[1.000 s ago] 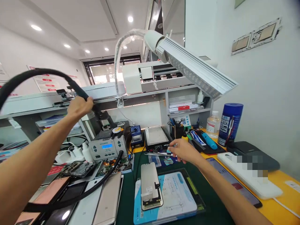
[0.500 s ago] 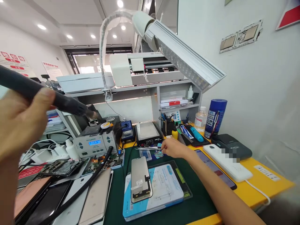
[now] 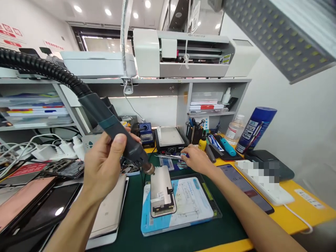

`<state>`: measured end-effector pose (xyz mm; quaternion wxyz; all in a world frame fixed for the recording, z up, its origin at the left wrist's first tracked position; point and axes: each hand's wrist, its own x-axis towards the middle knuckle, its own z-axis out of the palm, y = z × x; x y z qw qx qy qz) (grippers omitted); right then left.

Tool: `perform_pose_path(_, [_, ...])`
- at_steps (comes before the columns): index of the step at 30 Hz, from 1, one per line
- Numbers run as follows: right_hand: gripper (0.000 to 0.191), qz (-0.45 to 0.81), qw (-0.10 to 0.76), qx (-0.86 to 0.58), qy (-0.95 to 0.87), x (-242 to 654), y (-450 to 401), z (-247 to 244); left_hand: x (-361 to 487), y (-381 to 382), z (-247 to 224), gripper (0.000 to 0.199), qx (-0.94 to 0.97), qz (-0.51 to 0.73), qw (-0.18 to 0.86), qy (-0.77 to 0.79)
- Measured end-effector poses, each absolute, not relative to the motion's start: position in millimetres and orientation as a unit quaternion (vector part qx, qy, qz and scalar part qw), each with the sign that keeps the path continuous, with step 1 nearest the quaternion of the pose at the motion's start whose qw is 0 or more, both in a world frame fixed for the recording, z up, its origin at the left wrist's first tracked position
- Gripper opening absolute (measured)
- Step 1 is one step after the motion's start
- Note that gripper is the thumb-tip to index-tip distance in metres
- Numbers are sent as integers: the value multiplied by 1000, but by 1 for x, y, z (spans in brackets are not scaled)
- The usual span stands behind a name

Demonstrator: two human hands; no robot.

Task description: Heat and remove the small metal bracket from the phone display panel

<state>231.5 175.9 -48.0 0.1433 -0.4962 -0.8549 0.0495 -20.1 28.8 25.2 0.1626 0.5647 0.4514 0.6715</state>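
My left hand (image 3: 106, 161) is wrapped round the dark handle of a hot air gun (image 3: 118, 131), its metal nozzle angled down just above the top left edge of a phone screen (image 3: 161, 189). That screen lies back side up on a blue and white box (image 3: 193, 199), on the green mat (image 3: 131, 224). Beyond the box, my right hand (image 3: 195, 157) has its fingers pinched at the thin metal tweezers (image 3: 170, 156) lying near small blue packets (image 3: 182, 164). What exactly the fingertips hold is too small to tell.
Several phones (image 3: 107, 210) lie at the left. A phone (image 3: 244, 185) and a white power strip (image 3: 265, 182) are at the right. Behind stand a heating plate (image 3: 170, 140), a tool holder (image 3: 194, 133) and a blue can (image 3: 256, 129). A lamp (image 3: 278, 38) hangs at the upper right.
My left hand has brought the hot air gun right and down, from the left edge to the phone screen. My right hand stays by the tweezers. The view has shifted.
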Motion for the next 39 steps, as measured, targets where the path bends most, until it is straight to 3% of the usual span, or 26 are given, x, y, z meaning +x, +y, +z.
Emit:
perform_pose_path(5, [30,36,151,-487,-859,223,175,-54,-10,22,17,30,569,673,249,401])
perform_pose_path(15, [25,38,145,-484,-862,225,177,-60,-8,12,3,28,586,625,300,419])
perform_pose_path(28, [25,37,194,-482,-854,227,180,-60,-5,11,0,27,592,612,320,416])
perform_pose_path(39, [22,36,183,-492,-850,226,179,-59,-9,16,-1,33,570,627,316,427])
